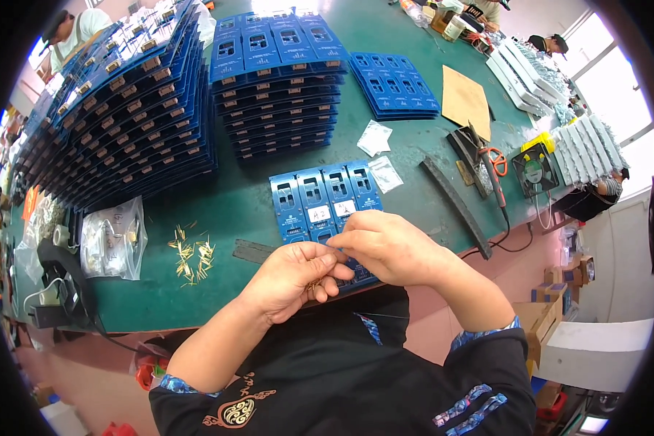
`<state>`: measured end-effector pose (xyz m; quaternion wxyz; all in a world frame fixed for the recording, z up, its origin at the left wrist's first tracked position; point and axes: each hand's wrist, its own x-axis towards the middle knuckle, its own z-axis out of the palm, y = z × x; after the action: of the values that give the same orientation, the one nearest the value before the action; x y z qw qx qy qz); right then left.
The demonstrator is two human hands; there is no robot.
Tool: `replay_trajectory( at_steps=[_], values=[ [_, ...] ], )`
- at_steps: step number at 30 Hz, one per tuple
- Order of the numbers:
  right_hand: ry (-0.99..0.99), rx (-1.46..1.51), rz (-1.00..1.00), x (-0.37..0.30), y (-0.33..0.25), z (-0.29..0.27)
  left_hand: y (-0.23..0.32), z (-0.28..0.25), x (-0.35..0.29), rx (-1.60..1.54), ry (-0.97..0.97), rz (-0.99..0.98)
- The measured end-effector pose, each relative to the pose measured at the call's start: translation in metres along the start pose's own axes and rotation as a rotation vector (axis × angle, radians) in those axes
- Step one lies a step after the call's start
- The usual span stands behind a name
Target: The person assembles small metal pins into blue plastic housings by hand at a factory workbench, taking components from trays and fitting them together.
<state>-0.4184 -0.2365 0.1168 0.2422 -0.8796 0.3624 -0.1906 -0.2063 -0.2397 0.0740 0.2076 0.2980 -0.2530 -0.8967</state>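
Observation:
A blue circuit board panel (291, 207) lies on the green table in front of me, with two white labels on it. Over its near edge, my left hand (294, 280) is curled palm up around a few thin brass pins (315, 285). My right hand (389, 247) comes in from the right, its fingers pinched together at the left thumb and fingertips. Whatever sits between the right fingertips is too small and hidden to make out. Left of my hands, a loose heap of similar brass pins (189, 260) lies on the table.
Tall stacks of blue boards (276, 87) rise at the back left, a lower stack (392, 83) beyond. A dark bar (454, 207), a soldering iron (500, 192) and a small fan (536, 171) stand right. Clear bags (114, 240) lie left. Other people sit at the far edges.

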Motion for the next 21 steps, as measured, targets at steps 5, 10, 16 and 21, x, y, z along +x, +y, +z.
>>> replay_trajectory(
  at_steps=[5, 10, 16, 21],
  values=[
    [0.203, 0.08, -0.102, 0.006, -0.0008, 0.0028, -0.0025, -0.0006, 0.0007, 0.01, -0.011, 0.002],
    [0.083, 0.055, -0.144, 0.0067, 0.0038, 0.0016, -0.003, -0.001, 0.0013, -0.006, -0.041, -0.018],
    [0.119, 0.115, -0.068, 0.0026, 0.0051, 0.0063, 0.0003, -0.0014, 0.0017, -0.022, 0.007, 0.014],
    [0.143, 0.15, 0.001, 0.0012, 0.0019, 0.0048, 0.0026, 0.0016, 0.0023, 0.012, 0.042, 0.015]
  ],
)
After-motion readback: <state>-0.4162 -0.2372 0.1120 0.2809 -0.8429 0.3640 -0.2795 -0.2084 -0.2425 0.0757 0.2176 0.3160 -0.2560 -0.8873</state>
